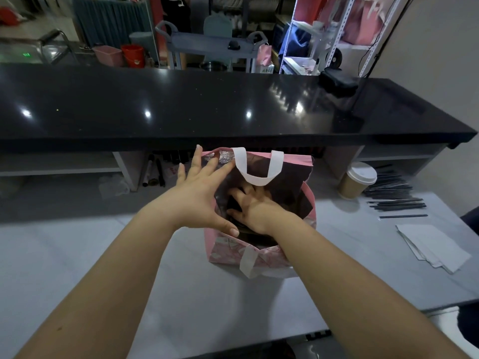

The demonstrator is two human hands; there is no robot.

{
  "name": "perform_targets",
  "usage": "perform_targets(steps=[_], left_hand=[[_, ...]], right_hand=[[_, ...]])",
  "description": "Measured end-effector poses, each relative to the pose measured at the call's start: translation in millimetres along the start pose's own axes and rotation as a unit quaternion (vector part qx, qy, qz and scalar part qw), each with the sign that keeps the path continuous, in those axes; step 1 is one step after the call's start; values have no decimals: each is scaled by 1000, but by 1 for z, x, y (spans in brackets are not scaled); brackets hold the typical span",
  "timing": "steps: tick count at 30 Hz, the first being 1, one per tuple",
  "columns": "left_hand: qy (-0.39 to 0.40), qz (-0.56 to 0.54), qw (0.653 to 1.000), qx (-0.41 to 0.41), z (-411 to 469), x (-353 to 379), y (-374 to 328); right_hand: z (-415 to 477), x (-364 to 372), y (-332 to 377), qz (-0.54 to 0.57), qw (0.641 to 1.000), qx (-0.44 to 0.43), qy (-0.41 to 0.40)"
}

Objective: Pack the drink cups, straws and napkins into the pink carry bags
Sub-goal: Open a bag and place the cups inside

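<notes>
A pink carry bag (309, 203) with white handles stands open in the middle of the grey table. My left hand (199, 195) spreads its straight fingers against the bag's left rim, thumb over the near edge. My right hand (252, 206) is down inside the bag with fingers spread; whether it holds anything there is hidden in the dark interior. To the right stand a brown paper cup (356, 181) with a white lid, a heap of black straws (394, 195) and a stack of white napkins (435, 247).
A glossy black counter (181, 110) runs across just behind the bag, with shelves beneath it. The grey table (103, 255) stretches left and toward me. Shelving and pink bags stand in the far background.
</notes>
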State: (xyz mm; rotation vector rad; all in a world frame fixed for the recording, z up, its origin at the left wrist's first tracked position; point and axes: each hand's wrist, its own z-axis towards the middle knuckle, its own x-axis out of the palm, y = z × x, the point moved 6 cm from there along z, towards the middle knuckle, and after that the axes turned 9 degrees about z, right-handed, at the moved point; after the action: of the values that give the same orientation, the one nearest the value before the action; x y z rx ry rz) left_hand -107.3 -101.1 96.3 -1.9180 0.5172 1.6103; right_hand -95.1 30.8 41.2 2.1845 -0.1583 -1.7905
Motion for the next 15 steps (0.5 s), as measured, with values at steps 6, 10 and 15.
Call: perform_targets(steps=[6, 10, 15], left_hand=[[-9, 2, 1000, 4, 3, 2, 4], [-12, -2, 1000, 9, 1, 3, 4], [-6, 12, 1000, 5, 4, 4, 2]], right_hand=[[0, 12, 5, -34, 999, -2, 29], [2, 14, 5, -36, 999, -16, 27], [11, 28, -2, -103, 993, -3, 63]])
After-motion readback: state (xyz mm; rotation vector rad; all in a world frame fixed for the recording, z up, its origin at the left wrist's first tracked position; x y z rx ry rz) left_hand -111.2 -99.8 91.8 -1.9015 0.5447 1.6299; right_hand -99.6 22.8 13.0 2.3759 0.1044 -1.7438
